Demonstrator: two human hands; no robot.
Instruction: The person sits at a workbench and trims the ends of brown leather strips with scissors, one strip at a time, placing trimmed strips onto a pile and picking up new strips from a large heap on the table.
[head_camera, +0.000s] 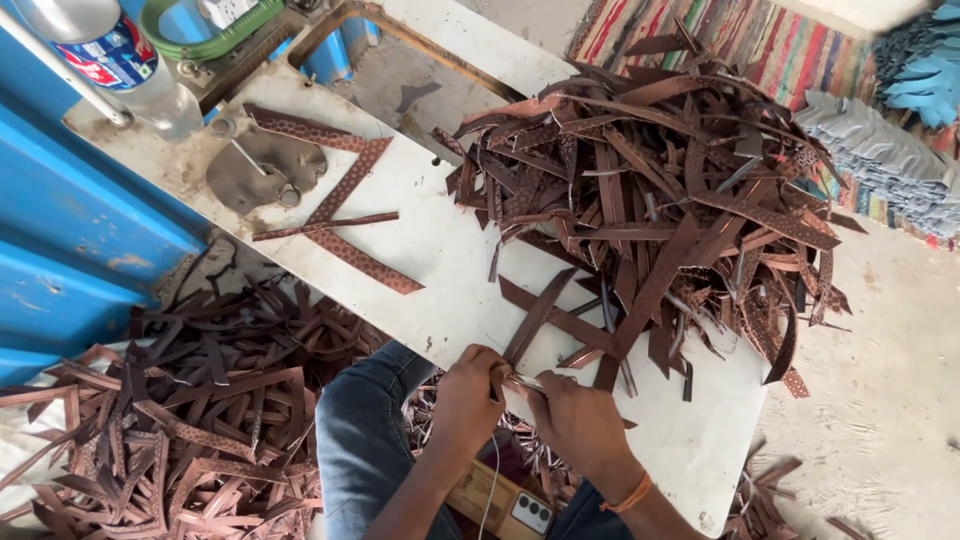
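risk, as i judge it — the big strip pile (660, 190) overhangs the white table (440, 250) edge at centre right; a tug on the held strip could drag neighbours off onto the floor heap (190, 420) at lower left. bottom centre: left hand (468, 395) and right hand (572, 418), both clenched on the near end of 1 brown leather strip (535, 320), fingers curled tight. further up-left, 3 loose patterned strips (340, 215) lie apart — a plastic bottle (125, 60) stands at top left.

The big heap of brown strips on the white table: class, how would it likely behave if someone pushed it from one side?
The heap of brown strips would probably slide apart, not move as one: the strips lie loose and crisscrossed. Thin, curling ends suggest they are light and bendy. Some already overhang the white table edge, so they would likely fall off.
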